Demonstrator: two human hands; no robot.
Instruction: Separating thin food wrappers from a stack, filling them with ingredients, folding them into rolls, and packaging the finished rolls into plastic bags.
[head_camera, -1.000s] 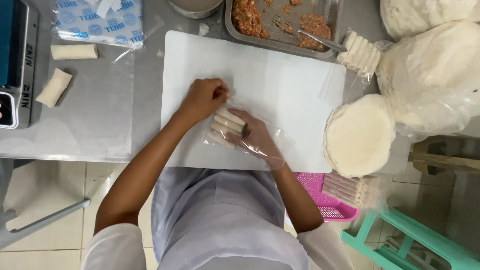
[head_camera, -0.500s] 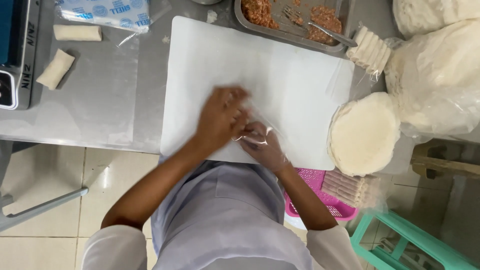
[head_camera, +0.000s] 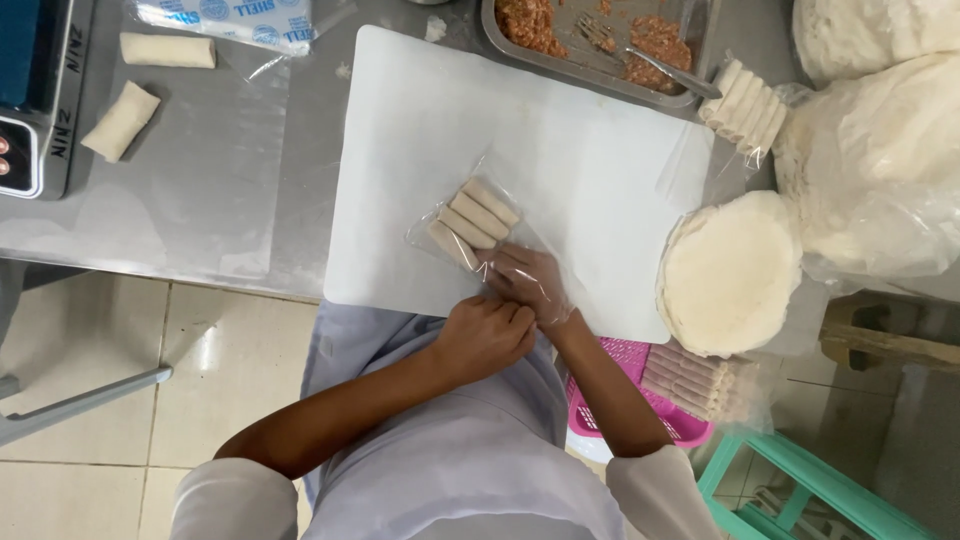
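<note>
A clear plastic bag (head_camera: 470, 222) with three pale spring rolls (head_camera: 474, 220) in it lies on the white cutting board (head_camera: 560, 150), near the board's front edge. My right hand (head_camera: 528, 282) is inside or under the bag's open end, its fingers closed on the plastic. My left hand (head_camera: 486, 334) is curled into a fist just in front of it, pinching the same end of the bag at the board's edge.
A stack of round wrappers (head_camera: 728, 270) lies right of the board. A metal tray of minced filling (head_camera: 600, 40) with a fork is behind it. Loose rolls (head_camera: 120, 120) lie at the left near a scale (head_camera: 35, 90). A pink basket (head_camera: 640, 400) of bagged rolls stands below.
My left hand has come off the rolls and drawn back to the board's front edge. The bag with the rolls now lies uncovered on the board, and both hands hold its open end.
</note>
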